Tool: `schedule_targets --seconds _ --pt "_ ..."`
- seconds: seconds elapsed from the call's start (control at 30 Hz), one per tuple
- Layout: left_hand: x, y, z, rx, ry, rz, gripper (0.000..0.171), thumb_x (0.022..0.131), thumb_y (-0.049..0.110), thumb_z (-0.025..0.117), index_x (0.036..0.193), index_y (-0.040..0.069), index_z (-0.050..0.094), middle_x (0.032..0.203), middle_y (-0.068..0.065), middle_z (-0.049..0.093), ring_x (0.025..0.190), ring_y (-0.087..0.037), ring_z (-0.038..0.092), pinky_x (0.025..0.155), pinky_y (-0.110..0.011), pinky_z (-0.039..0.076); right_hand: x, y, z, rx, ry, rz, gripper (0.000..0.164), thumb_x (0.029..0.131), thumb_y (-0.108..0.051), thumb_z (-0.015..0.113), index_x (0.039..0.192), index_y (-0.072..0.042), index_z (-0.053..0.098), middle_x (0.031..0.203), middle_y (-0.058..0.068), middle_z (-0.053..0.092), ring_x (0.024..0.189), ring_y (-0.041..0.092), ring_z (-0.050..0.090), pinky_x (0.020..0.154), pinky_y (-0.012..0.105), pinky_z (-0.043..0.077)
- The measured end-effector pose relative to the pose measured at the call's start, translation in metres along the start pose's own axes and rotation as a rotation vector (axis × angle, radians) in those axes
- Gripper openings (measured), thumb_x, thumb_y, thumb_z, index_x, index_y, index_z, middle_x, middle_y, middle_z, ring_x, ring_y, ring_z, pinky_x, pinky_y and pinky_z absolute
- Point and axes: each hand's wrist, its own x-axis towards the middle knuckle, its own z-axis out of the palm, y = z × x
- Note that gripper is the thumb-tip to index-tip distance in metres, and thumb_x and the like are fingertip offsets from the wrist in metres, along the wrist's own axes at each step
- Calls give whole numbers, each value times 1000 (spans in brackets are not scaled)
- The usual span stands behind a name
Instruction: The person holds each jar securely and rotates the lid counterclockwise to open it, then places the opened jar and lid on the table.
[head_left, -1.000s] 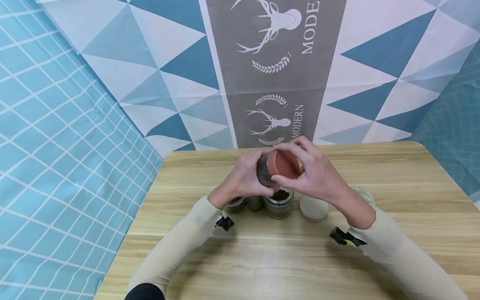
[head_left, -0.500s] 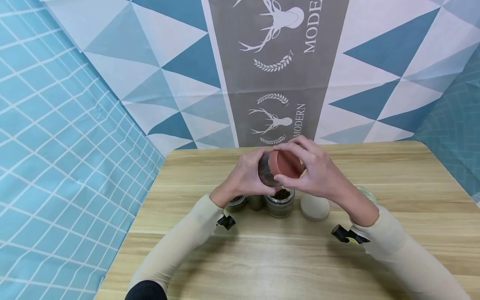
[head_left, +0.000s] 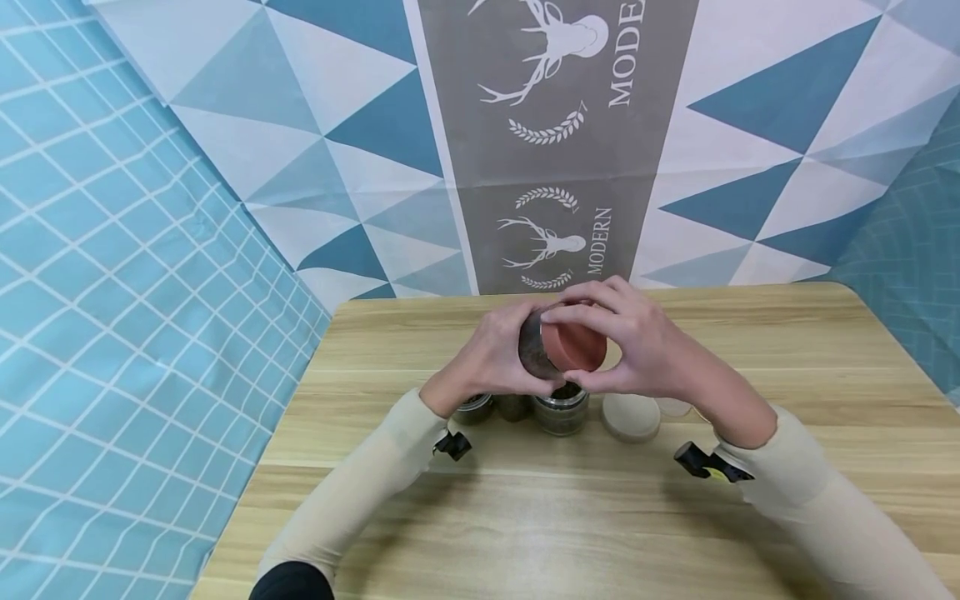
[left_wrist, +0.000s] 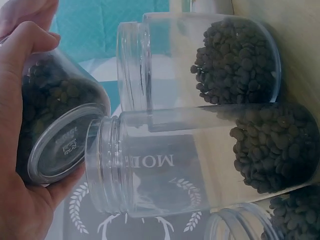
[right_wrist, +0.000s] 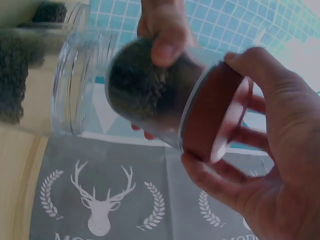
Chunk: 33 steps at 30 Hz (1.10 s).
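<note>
Both hands are at one clear jar (head_left: 532,346) of dark, lentil-like pellets, held tilted above the table. The left hand (head_left: 491,350) grips the jar's body, its fingers and thumb spread round the glass. A terracotta-coloured lid (right_wrist: 212,112) sits on the jar's mouth, and the right hand (head_left: 633,342) holds this lid by its rim. In the left wrist view, the held jar's base faces two open jars, a nearer jar (left_wrist: 165,160) and a wider jar (left_wrist: 200,65), each with pellets at the bottom. Another open jar's mouth (left_wrist: 240,222) shows at the lower edge.
Below the hands, a row of jars stands on the wooden table (head_left: 525,517), including an open jar (head_left: 561,417) and a jar at the left (head_left: 474,410). A pale round lid (head_left: 630,417) lies to their right, with a smaller disc (head_left: 673,407) beside it. Patterned cloth (head_left: 360,167) hangs behind.
The right hand's fingers have shifted round the lid's rim, and its wrist has swung slightly right. More of the lid's top shows. The left hand stays nearly in place on the jar.
</note>
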Motion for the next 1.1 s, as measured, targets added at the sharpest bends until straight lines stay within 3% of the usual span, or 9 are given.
schedule_targets --seconds 0.17,0.4,0.6,0.67,0.77,0.83,0.9,1.03,1.1 --pt "-2 0 1 13 -8 -10 96 67 32 101 148 0 61 135 -13 78 114 -24 79 98 -36 67 1 4 -3 11 -44 -121 74 70 -12 97 140 -15 74 143 17 74 115 33 63 83 50 65" --pt "-3 -1 2 19 -18 -42 95 67 34 101 146 -1 62 133 -14 79 113 -25 79 97 -37 68 1 6 -4 34 -75 -141 81 67 -8 99 143 -14 72 145 17 71 121 33 62 88 50 65" --pt "-3 -1 2 4 -2 -44 95 67 33 100 147 0 62 131 -14 80 112 -25 79 98 -37 67 -1 5 -9 35 -60 -53 79 83 -33 97 152 -13 66 148 22 66 132 36 64 98 51 63" --pt "-3 -1 2 -4 2 -49 94 67 32 100 147 0 62 129 -13 80 111 -24 78 97 -37 67 0 4 -10 31 -32 -5 78 89 -45 93 154 -12 65 146 23 65 129 35 67 89 45 67" --pt "-2 0 3 -12 -1 -60 91 68 32 100 146 1 64 128 -13 80 109 -24 78 95 -36 66 1 2 -12 17 -12 76 80 92 -57 88 156 -15 64 142 20 65 102 24 74 69 31 66" --pt "-2 -1 3 -12 -2 -64 90 68 32 99 145 1 64 127 -12 80 108 -24 78 94 -36 66 1 -1 -12 1 -14 123 82 90 -58 91 156 -18 64 139 18 66 87 18 73 63 28 64" --pt "-2 -2 3 -15 -4 -68 90 68 32 99 146 1 64 127 -12 80 108 -24 78 94 -36 66 2 -3 -12 -23 -20 159 82 87 -57 93 156 -20 65 135 17 66 82 18 72 67 33 65" --pt "-2 -4 3 -21 -8 -70 94 67 30 100 148 1 63 128 -13 80 108 -24 78 94 -37 67 2 -5 -11 -44 -19 210 79 84 -52 95 152 -21 68 130 16 67 98 28 74 77 46 65" --pt "-2 -4 3 -21 -10 -69 94 66 30 100 147 0 63 128 -13 80 108 -24 78 94 -37 67 2 -5 -9 -43 -15 227 77 83 -48 96 150 -21 70 129 16 68 95 26 73 75 45 64"
